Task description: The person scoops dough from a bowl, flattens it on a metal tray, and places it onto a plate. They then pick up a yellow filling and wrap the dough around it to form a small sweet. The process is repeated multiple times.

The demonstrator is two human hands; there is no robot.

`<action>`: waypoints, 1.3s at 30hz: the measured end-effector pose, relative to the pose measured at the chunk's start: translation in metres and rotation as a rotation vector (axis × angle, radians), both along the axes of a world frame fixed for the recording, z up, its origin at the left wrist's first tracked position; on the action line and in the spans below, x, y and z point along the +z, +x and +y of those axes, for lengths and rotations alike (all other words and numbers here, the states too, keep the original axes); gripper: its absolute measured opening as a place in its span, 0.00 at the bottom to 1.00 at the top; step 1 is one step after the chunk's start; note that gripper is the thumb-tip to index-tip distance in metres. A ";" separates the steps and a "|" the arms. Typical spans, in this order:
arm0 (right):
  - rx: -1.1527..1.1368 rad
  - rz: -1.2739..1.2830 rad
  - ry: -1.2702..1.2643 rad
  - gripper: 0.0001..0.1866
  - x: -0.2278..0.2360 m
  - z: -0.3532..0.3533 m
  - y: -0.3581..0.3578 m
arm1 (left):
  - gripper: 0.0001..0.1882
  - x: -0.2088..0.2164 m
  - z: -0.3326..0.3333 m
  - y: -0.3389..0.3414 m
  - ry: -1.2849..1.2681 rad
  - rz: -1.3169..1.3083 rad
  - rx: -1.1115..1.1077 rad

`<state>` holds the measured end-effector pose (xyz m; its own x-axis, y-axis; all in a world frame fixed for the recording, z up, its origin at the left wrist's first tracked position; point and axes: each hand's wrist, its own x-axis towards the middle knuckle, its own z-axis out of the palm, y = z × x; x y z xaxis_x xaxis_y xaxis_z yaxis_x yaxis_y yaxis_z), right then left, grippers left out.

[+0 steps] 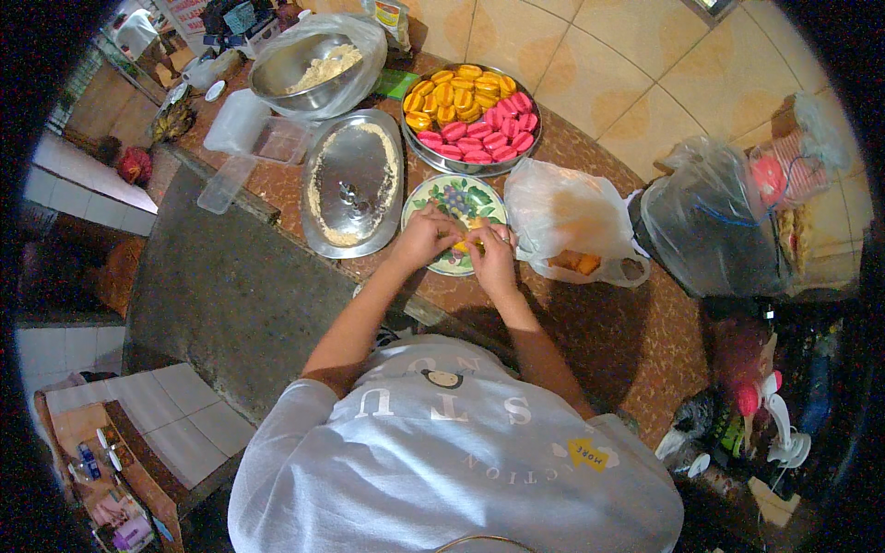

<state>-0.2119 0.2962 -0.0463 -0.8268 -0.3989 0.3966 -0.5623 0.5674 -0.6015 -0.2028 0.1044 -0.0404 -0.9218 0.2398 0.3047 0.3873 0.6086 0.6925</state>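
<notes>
Both my hands are over a round plate (456,264) with a green rim and a painted fruit pattern. My left hand (426,236) and my right hand (493,258) meet there, fingertips pinched on a small yellow wrapper (461,247). My fingers hide most of it, so whatever is inside does not show. Beyond the plate, a round steel tray (538,138) holds yellow-wrapped pieces (447,95) and pink-wrapped pieces (479,138), several of each. Left of the plate lies an oval metal tray (396,198) with pale crumbs around its edge and a small metal mould (348,195) in the middle.
A steel bowl (267,78) of pale crumbly mix, partly in clear plastic, stands at the far left. Clear plastic containers (238,124) lie near it. Right of the plate sit a white plastic bag (572,217) and a large plastic-covered container (714,221). A tiled wall (599,55) borders the counter.
</notes>
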 end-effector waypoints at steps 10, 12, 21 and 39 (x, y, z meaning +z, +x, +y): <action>-0.025 0.057 0.023 0.07 -0.012 0.004 -0.002 | 0.07 0.002 -0.003 0.007 0.151 -0.013 0.040; -0.021 0.055 0.028 0.08 -0.011 0.004 -0.001 | 0.07 0.002 -0.003 0.006 0.174 -0.080 0.061; -0.049 0.079 -0.049 0.08 0.001 0.004 0.001 | 0.06 -0.001 -0.006 0.003 0.127 -0.202 0.022; -0.134 0.043 -0.014 0.06 0.007 0.000 0.014 | 0.08 -0.008 -0.011 0.000 0.196 -0.265 0.029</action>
<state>-0.1974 0.2966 -0.0391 -0.8545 -0.2801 0.4376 -0.5074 0.6306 -0.5872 -0.2029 0.0934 -0.0488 -0.9807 0.1729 0.0910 0.1623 0.4615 0.8722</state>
